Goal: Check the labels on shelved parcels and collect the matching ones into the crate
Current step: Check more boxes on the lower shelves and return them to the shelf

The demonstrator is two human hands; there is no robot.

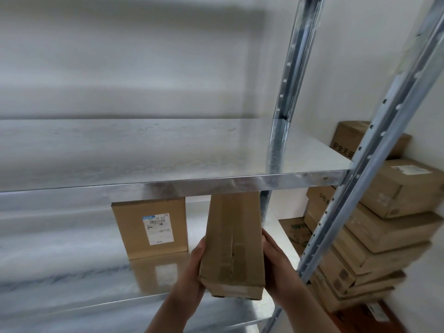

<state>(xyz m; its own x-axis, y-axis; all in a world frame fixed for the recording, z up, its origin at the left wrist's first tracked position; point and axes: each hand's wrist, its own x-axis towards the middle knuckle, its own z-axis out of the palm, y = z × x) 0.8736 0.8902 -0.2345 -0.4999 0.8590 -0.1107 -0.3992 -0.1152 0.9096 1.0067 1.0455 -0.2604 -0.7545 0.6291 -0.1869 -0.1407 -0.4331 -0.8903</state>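
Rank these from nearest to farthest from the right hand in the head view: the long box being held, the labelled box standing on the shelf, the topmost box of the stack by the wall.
1. long box, held in the right hand.
2. labelled box, on the shelf, to the left.
3. topmost box, high on the right.

2 hands, the left hand [195, 272] and the right hand [276, 267]. 2 cardboard parcels at the shelving: a long parcel [234, 246] and a labelled parcel [150, 227]. 2 metal shelves [168, 150] in view. 2 steel uprights [288, 68]. A stack of roughly 7 cardboard boxes [384, 227] beside the rack.
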